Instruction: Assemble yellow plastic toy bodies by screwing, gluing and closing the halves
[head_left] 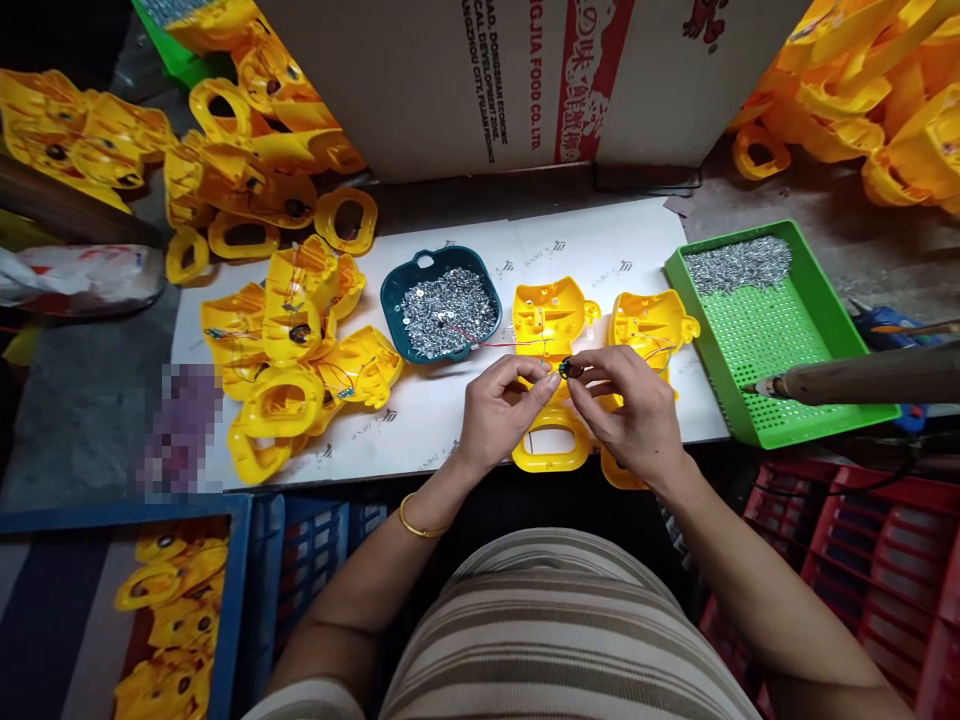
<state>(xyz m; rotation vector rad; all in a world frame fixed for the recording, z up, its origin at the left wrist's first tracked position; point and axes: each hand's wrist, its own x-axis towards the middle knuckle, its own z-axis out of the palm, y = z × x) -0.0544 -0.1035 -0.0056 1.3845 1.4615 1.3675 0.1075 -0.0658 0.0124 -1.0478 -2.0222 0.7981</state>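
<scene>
Both hands meet above a yellow plastic shell [551,312] on the white sheet. My left hand [504,408] pinches near a small dark round part [565,369], its thumb tip against it. From the other side, the fingers of my right hand [628,402] are closed on the same part. A thin red wire [499,345] runs leftward from the hands to the dark teal tray [388,305], which holds many small metal screws. A second yellow shell [646,318] lies to the right, partly behind my right hand. Yellow handle rings [553,462] sit below the hands.
Yellow shells with wires [300,330] are piled at the left of the sheet. A green basket [814,420] with screws stands at the right, a dark rod-like tool [862,378] reaching over it. A large carton [517,90] stands behind. Crates flank the lap.
</scene>
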